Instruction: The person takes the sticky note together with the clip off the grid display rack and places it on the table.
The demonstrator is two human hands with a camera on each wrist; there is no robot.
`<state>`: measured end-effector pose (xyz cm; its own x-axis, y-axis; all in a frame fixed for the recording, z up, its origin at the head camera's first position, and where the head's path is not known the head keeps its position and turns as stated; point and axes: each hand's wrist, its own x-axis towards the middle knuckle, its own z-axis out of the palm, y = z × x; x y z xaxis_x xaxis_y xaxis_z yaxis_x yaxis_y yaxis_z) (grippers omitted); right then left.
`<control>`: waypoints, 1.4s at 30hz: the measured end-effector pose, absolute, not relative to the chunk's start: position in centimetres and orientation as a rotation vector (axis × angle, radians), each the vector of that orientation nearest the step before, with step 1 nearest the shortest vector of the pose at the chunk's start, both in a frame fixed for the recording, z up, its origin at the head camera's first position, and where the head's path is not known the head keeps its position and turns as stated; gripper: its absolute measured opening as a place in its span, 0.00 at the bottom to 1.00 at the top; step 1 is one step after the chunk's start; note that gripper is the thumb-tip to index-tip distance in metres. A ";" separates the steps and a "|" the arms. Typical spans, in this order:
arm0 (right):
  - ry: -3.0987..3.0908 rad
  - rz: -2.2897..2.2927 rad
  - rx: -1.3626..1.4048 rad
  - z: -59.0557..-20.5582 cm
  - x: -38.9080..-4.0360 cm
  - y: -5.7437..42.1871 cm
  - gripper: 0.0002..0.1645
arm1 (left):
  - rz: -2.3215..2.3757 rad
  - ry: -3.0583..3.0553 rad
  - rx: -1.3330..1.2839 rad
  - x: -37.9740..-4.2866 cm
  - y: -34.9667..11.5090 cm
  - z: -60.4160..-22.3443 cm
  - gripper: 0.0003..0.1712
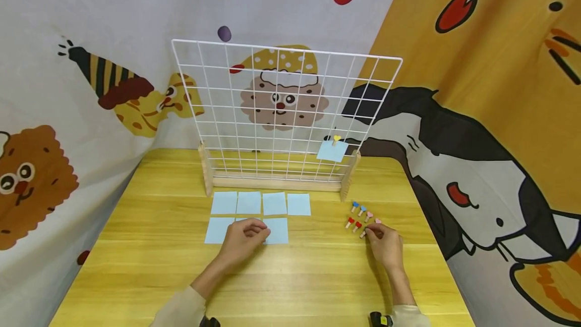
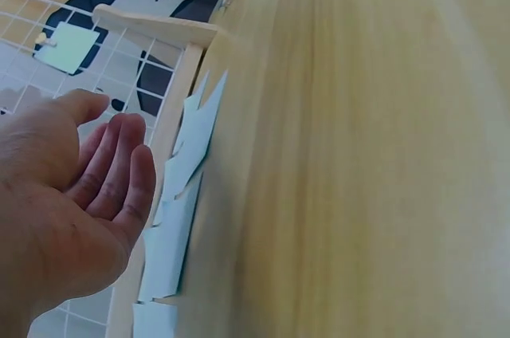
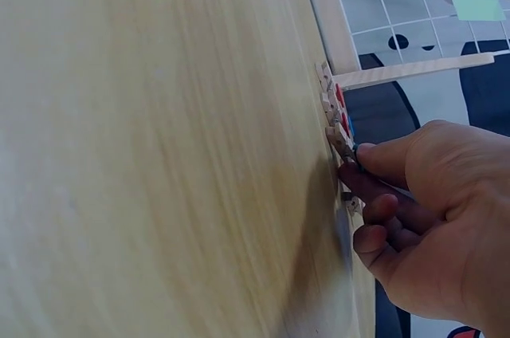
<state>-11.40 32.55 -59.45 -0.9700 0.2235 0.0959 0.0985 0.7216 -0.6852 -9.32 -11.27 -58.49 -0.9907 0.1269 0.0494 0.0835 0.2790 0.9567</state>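
Observation:
My right hand [image 1: 387,247] is low over a cluster of mini wooden clothespins, and its thumb and index finger pinch one mini clothespin [image 1: 363,234] at its dark end. In the right wrist view the same fingers [image 3: 382,164] close around that end. Loosely curled and holding nothing, my left hand [image 1: 245,240] hovers over the front row of light blue paper squares [image 1: 278,231], hiding part of them. Another blue paper square [image 1: 332,151] hangs on the white wire grid [image 1: 281,110] at its lower right, clipped by a clothespin with a yellow heart [image 1: 336,139].
The grid stands upright in a wooden base [image 1: 277,183] at the back of the table [image 1: 295,286]. A back row of blue squares [image 1: 249,203] lies before it. Clothespins with red [image 1: 349,222], blue [image 1: 355,206] and pink hearts [image 1: 369,215] lie on the right. A cartoon-print curtain [image 1: 136,4] hangs behind.

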 end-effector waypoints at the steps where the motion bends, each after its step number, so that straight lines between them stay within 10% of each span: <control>1: -2.754 1.085 -0.256 -59.5 -11.4 32.6 0.09 | 1.853 2.486 0.210 -9.5 -11.3 -58.4 0.06; 42: -2.261 1.025 0.372 -51.5 -18.0 28.2 0.13 | 1.882 2.580 0.496 -19.8 -3.1 -51.9 0.12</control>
<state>-17.95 28.19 -51.47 -0.7674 0.0001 0.6411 -0.4822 0.6590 -0.5773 -19.82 -3.09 -51.91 -0.9488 0.1920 0.2507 0.2973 0.2760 0.9140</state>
